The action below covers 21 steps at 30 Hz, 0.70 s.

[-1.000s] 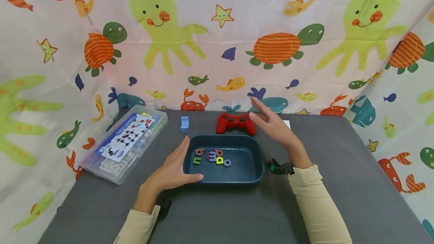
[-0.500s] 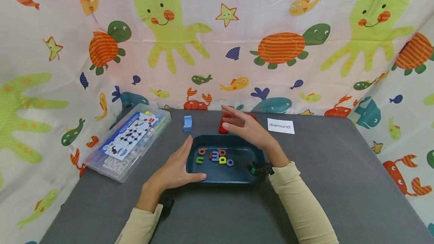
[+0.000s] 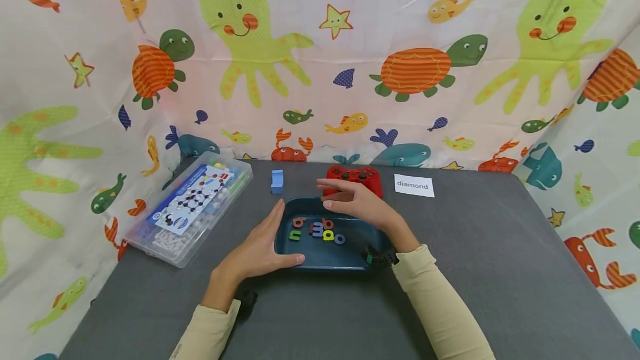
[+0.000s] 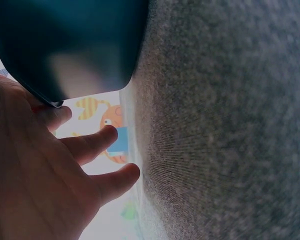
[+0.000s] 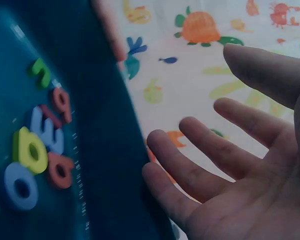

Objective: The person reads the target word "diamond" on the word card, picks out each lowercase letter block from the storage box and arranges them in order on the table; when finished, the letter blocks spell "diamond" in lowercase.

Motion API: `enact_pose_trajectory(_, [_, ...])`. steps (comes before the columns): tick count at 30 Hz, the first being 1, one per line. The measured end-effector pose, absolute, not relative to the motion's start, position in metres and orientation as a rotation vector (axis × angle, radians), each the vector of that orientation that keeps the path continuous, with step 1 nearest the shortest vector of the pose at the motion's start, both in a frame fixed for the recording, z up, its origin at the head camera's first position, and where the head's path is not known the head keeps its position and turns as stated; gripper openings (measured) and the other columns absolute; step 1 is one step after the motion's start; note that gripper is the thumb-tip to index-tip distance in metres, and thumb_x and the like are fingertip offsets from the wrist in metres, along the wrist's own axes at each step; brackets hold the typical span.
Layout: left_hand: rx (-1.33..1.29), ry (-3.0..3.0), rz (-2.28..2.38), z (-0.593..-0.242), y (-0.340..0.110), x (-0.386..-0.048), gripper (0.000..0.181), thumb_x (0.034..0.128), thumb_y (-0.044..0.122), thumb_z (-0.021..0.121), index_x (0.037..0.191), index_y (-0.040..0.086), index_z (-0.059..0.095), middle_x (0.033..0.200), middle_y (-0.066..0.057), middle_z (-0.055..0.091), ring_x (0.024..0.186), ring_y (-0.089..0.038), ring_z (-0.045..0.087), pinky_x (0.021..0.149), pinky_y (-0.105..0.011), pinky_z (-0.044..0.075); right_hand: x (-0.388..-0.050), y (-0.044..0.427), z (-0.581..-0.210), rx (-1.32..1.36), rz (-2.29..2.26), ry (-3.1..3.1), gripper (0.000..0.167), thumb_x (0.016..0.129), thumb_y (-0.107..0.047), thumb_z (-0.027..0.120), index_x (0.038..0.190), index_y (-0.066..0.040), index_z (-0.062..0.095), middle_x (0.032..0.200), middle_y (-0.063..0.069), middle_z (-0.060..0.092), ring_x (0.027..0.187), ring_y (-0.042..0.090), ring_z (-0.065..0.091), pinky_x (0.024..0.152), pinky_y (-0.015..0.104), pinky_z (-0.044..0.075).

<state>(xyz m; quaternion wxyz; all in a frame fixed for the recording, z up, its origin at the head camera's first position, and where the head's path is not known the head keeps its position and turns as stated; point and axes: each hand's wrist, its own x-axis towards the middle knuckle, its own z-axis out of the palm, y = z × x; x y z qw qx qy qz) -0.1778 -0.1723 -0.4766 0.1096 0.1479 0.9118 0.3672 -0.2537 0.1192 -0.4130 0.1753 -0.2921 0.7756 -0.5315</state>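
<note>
Nearest, left of centre, my left hand (image 3: 250,251) rests with fingers spread wide at the left end of the dark blue, rounded rectangular tray (image 3: 320,257), thumb along its near rim. Inside, mid-frame, small coloured letters (image 3: 317,230) lie as they did. My right hand (image 3: 367,204), fingers loosely parted and holding nothing, has swung left and dropped over the tray's far right side, bringing the letters closer to reach; it touches none. Past it, the red game controller (image 3: 370,179) shows more fully, and the white paper card reading "diamond" (image 3: 414,186), right of centre, is uncovered. Left of those on the grey desk (image 3: 500,271) sit a light blue block (image 3: 277,181) and a clear plastic case (image 3: 192,204).
</note>
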Motion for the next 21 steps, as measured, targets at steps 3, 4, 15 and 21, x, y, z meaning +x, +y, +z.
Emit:
enact_pose_trajectory(3, [0.428, 2.681, 1.087, -0.477, -0.173, -0.178, 0.130, 0.0851, 0.063, 0.082, 0.174, 0.015, 0.000, 0.180, -0.002, -0.002, 0.163, -0.038, 0.011, 0.121, -0.073, 0.021, -0.254, 0.120, -0.420, -0.846, -1.439, 2.192, 0.056, 0.105, -0.022, 0.069, 0.158, -0.008, 0.054, 0.154, 0.017, 0.057, 0.133, 0.037, 0.061, 0.107, 0.052, 0.054])
enact_pose_trajectory(4, [0.428, 2.682, 1.085, -0.477, -0.173, -0.178, 0.130, 0.0852, 0.063, 0.082, 0.174, 0.015, 0.000, 0.180, -0.002, -0.002, 0.163, -0.038, 0.011, 0.121, -0.073, 0.021, -0.255, 0.120, -0.423, -0.855, -1.406, 2.194, 0.056, 0.105, -0.022, 0.068, 0.157, -0.006, 0.054, 0.154, 0.019, 0.057, 0.132, 0.038, 0.061, 0.107, 0.052, 0.053])
enact_pose_trajectory(15, [0.407, 2.651, 1.102, -0.476, -0.170, -0.176, 0.129, 0.0862, 0.063, 0.081, 0.174, 0.018, -0.002, 0.180, -0.002, -0.002, 0.162, -0.040, 0.012, 0.120, -0.074, 0.022, -0.260, 0.123, -0.439, -0.880, -1.181, 2.188, 0.059, 0.105, -0.022, 0.070, 0.156, 0.003, 0.052, 0.156, 0.021, 0.054, 0.139, 0.041, 0.055, 0.116, 0.056, 0.045])
enact_pose_trajectory(21, [0.400, 2.652, 1.096, -0.476, -0.171, -0.176, 0.129, 0.0865, 0.063, 0.081, 0.174, 0.019, -0.003, 0.180, -0.002, -0.003, 0.162, -0.041, 0.012, 0.120, -0.075, 0.022, -0.265, 0.124, -0.446, -0.858, -1.230, 2.095, 0.057, 0.104, -0.010, 0.068, 0.156, 0.006, 0.050, 0.156, 0.023, 0.053, 0.140, 0.041, 0.055, 0.114, 0.049, 0.047])
